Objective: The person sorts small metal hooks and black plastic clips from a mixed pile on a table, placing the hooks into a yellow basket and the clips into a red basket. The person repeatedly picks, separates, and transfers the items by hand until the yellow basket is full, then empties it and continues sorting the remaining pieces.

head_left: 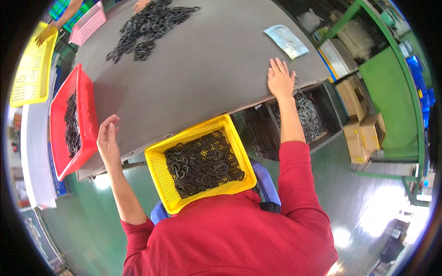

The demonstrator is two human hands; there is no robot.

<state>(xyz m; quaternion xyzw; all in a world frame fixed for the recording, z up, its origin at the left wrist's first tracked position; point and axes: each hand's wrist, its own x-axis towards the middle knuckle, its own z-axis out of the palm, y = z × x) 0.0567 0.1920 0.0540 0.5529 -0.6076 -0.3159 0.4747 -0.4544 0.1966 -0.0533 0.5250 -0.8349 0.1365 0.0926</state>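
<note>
Yellow plastic basket (161,188) of black curved parts (195,168) sits at the flat grey bench (193,83), near side; held by neither hand, it could spill if bumped. Left hand (107,141): grip half-open, visibly empty. Right hand (280,83): grip spread flat, underside hidden.

Left hand (108,140) half-curled, right hand (280,80) outstretched

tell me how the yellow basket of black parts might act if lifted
The yellow basket may flex slightly, since its perforated walls look like thin plastic. It is probably heavier than when bare, as black parts cover much of its bottom. Those parts look loose, so they'd likely slide if it tilted.
</note>
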